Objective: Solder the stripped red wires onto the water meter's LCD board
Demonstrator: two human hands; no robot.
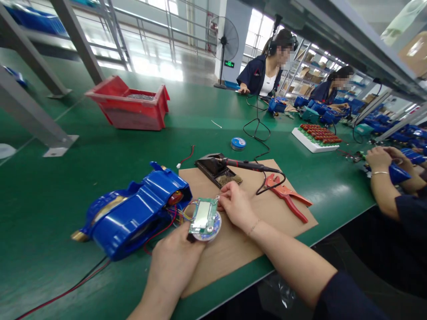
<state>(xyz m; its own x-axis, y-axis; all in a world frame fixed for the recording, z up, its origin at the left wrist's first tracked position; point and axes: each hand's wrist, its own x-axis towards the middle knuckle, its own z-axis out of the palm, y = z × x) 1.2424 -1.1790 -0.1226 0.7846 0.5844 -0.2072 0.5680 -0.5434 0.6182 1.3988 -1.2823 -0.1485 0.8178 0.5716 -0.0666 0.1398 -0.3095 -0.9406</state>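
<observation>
My left hand [176, 253] grips a green circuit board [203, 216] with a pale display by its lower left edge. Under the board shows a round blue-and-white piece [216, 227]; I cannot tell whether the two are joined. At the board's upper right corner, my right hand [236, 205] is closed in a pinch, and what its fingertips hold is too small to make out. Coloured wires [187, 212] run from the board's left side toward a blue plastic housing [133, 218] with brass-coloured ends, lying on its side to the left.
A soldering iron [247, 165] rests in its black stand [210, 166] on a cardboard sheet [233, 258]. Red-handled pliers [285, 195] lie to its right. Behind are a blue solder tin [238, 143], a red bin [133, 111] and a white tray [308, 143]. Co-workers' hands [380, 162] work at right.
</observation>
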